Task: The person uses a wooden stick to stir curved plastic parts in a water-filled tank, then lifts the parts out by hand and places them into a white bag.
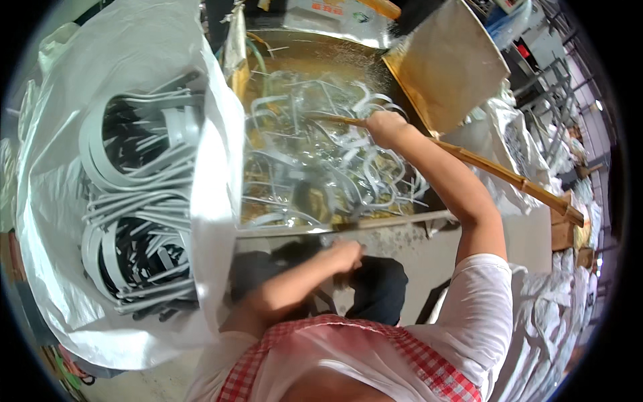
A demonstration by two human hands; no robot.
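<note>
My right hand [387, 128] is closed around a bamboo stick [509, 175]. One end of it reaches over the water in a wide tub [348, 224], while the other slants out to the right past my forearm. Many pale grey curved strips [365, 171] lie tangled in the yellowish, rippling water. My left hand [346, 256] is curled closed by my dark-trousered knee, just outside the tub's near edge; whatever is inside its fingers, if anything, is hidden. Left of the tub, a large white sack [218, 268] gapes around a pile of bent grey strips [144, 201].
A stained flat board [455, 63] leans at the tub's far right corner. Behind the tub sits a white box [341, 20]. More white sacks [499, 137] stand on the right, with metal frames [556, 87] beyond. A green hose [256, 53] hangs at the far left corner.
</note>
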